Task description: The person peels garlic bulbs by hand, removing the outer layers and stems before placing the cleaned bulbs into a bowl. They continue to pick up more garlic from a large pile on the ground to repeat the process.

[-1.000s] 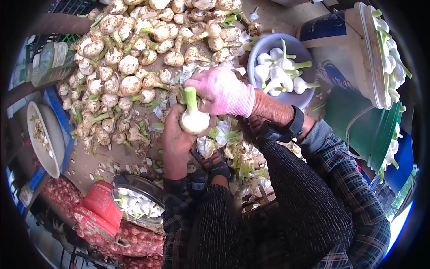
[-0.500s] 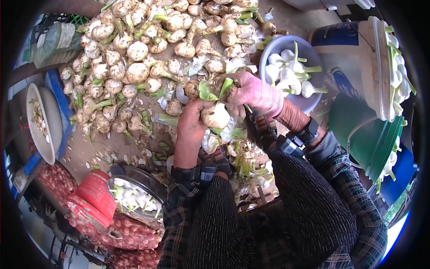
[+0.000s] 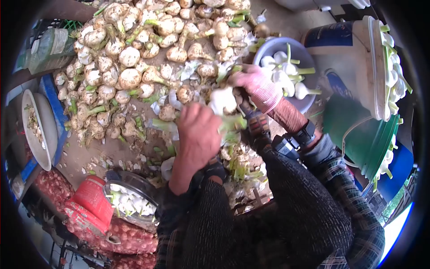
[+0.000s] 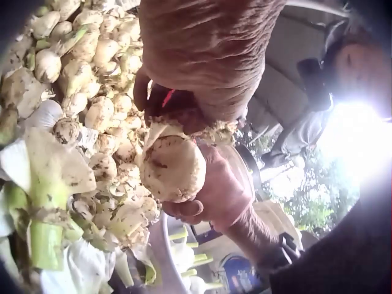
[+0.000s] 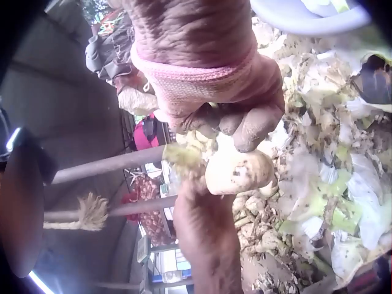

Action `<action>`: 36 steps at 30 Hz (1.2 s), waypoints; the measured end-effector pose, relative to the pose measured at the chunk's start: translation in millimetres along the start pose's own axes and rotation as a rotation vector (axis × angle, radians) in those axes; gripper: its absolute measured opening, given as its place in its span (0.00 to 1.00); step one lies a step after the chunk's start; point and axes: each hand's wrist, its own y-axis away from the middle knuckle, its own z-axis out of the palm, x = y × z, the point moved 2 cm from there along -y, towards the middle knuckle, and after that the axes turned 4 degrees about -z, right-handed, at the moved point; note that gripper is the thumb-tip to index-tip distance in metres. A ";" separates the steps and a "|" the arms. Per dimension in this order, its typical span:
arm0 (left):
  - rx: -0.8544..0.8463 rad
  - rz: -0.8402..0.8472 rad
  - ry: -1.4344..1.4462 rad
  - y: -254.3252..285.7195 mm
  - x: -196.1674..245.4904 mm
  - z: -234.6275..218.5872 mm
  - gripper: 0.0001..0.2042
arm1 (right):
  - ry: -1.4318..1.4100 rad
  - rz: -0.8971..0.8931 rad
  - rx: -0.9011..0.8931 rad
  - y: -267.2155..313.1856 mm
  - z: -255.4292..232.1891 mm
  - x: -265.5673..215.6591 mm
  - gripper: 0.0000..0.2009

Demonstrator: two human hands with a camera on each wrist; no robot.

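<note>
In the head view a white garlic bulb (image 3: 222, 101) sits between both hands, blurred by motion. My bare left hand (image 3: 199, 134) curls its fingers at the garlic's near side, and a green stalk (image 3: 233, 123) juts out beside it. My right hand (image 3: 260, 87), in a pink glove with bare fingertips, grips the garlic from the right. The left wrist view has the bulb's dirt-spotted round base (image 4: 173, 168) below my left hand (image 4: 208, 55). From the right wrist, the bulb (image 5: 239, 171) lies under my curled right fingers (image 5: 251, 128), with my left hand (image 5: 208, 226) close against it.
Untrimmed garlic (image 3: 130, 57) is heaped ahead and left. A purple basin (image 3: 309, 101) of cleaned bulbs stands right, beside a white bucket (image 3: 363, 58) and a green bucket (image 3: 358, 139). Peeled leaves (image 3: 244, 168) litter the ground; a metal bowl (image 3: 154, 190) holds white pieces at lower left.
The bulb, held upright with its stalk up a second ago, is now turned with its stalk no longer upright. My left hand has shifted with its back upward; my right hand has moved right.
</note>
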 end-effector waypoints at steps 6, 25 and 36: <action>-1.134 -0.289 -0.144 37.9 -16.0 32.0 0.09 | -0.315 0.013 -0.111 -8.7 -49.2 -21.8 0.14; -0.173 -0.737 -0.288 58.1 -105.8 6.3 0.16 | 0.282 -0.262 0.315 68.1 -61.1 -42.3 0.19; -0.064 -1.108 0.946 8.3 -35.4 9.1 0.13 | 0.717 -0.607 -0.171 18.9 43.3 -3.0 0.13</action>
